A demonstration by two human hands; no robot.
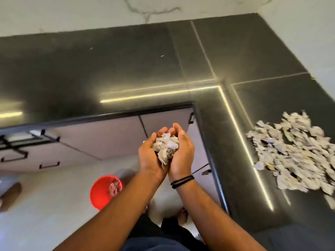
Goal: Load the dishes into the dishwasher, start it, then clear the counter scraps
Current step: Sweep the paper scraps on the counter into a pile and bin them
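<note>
Both our hands are cupped together over the floor, the left hand and right hand side by side, fingers curled up round a wad of paper scraps held between the palms. Our grip is a closed scoop, not spread. Black bands circle the right wrist. Many more torn scraps lie heaped on the dark counter to our right. Below, a red bucket stands on the floor with scraps inside it.
</note>
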